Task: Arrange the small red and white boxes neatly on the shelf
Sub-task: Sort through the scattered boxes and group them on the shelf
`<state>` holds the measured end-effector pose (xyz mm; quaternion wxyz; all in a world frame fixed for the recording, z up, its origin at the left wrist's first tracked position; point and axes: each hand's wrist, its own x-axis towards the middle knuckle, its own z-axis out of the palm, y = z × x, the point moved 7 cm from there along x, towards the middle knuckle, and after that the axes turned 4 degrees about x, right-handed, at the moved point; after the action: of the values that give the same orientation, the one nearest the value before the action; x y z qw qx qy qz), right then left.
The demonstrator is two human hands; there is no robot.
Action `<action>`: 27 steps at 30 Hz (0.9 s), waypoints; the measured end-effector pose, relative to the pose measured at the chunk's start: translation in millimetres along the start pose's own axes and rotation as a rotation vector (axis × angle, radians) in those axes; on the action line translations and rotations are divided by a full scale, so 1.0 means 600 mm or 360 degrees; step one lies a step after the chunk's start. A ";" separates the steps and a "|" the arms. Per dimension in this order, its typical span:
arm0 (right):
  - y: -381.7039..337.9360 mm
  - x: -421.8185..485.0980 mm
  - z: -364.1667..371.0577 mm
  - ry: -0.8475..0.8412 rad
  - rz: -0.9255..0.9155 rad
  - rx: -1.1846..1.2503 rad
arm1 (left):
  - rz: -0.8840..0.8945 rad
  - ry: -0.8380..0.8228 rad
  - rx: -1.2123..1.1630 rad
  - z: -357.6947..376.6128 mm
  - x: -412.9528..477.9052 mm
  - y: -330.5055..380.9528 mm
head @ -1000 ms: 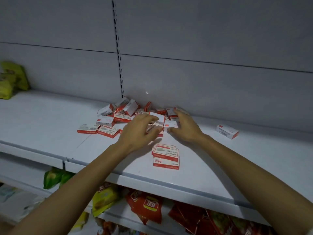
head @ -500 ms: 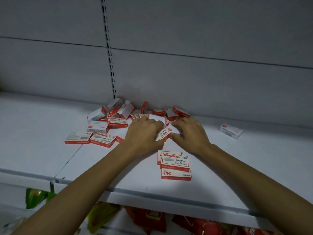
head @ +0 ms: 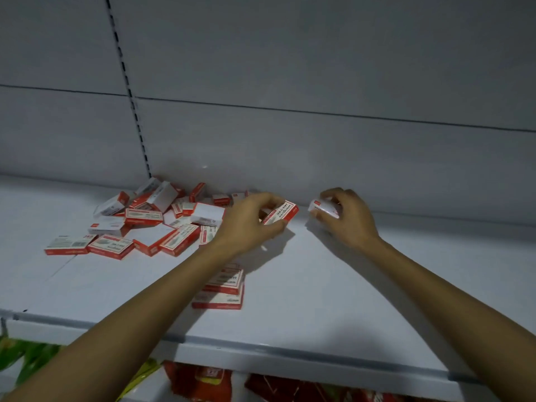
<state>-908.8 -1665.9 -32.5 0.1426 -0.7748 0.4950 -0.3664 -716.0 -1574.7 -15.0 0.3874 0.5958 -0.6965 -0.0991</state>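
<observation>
A loose pile of small red and white boxes lies at the back left of the white shelf. My left hand holds one tilted box just above the shelf. Further right, by the back wall, my right hand grips another box. A short stack of boxes stands near the shelf's front, partly hidden by my left forearm.
The grey back panel with a slotted upright closes the shelf behind. Below the shelf's front edge hang red snack packets and green ones.
Both hands have lifted off the pile, each with a box. My right hand has moved right to where a lone box lay and now holds one there. The view shifted right.
</observation>
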 end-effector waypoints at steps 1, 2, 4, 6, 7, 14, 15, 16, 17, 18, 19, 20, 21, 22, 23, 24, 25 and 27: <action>0.023 0.002 -0.017 0.0013 0.0011 -0.0042 | 0.0000 -0.0007 -0.0021 0.015 0.005 0.018; 0.042 0.002 -0.025 0.0002 0.0016 -0.0091 | 0.0008 -0.0012 -0.0021 0.028 0.008 0.035; 0.071 -0.002 -0.023 -0.0054 0.0014 -0.0159 | 0.0028 -0.0032 0.0019 0.055 0.010 0.064; 0.081 -0.004 -0.004 -0.0069 0.0019 -0.0136 | 0.0022 -0.0053 0.0043 0.072 0.007 0.074; 0.082 -0.003 -0.001 -0.0056 0.0013 -0.0109 | 0.0013 -0.0061 0.0058 0.080 0.005 0.077; 0.075 0.001 0.021 -0.0292 -0.0312 -0.0467 | -0.0075 -0.0032 0.0145 0.103 -0.012 0.082; 0.080 0.006 0.021 -0.0270 -0.0327 -0.0483 | -0.0087 -0.0025 0.0165 0.102 -0.014 0.082; 0.085 0.014 0.021 -0.0246 -0.0352 -0.0540 | -0.0095 -0.0018 0.0185 0.102 -0.016 0.081; 0.091 0.025 0.021 -0.0232 -0.0376 -0.0631 | -0.0099 -0.0013 0.0206 0.100 -0.019 0.081; 0.099 0.035 0.020 -0.0232 -0.0385 -0.0716 | -0.0098 -0.0007 0.0227 0.097 -0.021 0.082; 0.105 0.043 0.017 -0.0246 -0.0371 -0.0777 | -0.0097 0.0001 0.0251 0.093 -0.024 0.082; 0.112 0.051 0.015 -0.0264 -0.0353 -0.0819 | -0.0091 0.0015 0.0279 0.087 -0.026 0.083; 0.116 0.055 0.014 -0.0273 -0.0350 -0.0855 | -0.0082 0.0032 0.0315 0.081 -0.028 0.085; 0.116 0.058 0.013 -0.0273 -0.0359 -0.0883 | -0.0071 0.0048 0.0354 0.074 -0.031 0.085; 0.112 0.060 0.012 -0.0265 -0.0370 -0.0897 | -0.0063 0.0062 0.0387 0.068 -0.034 0.086; 0.104 0.059 0.011 -0.0247 -0.0384 -0.0895 | -0.0059 0.0069 0.0408 0.062 -0.036 0.084; 0.093 0.056 0.011 -0.0226 -0.0396 -0.0874 | -0.0061 0.0073 0.0420 0.056 -0.041 0.083; 0.059 0.045 0.018 -0.0203 -0.0437 -0.0748 | -0.0079 0.0081 0.0436 0.038 -0.052 0.077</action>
<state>-918.4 -1707.6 -49.0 -0.0612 -0.8680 0.4467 -0.2080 -766.1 -1541.1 -15.9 0.3176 0.6625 -0.6784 0.0025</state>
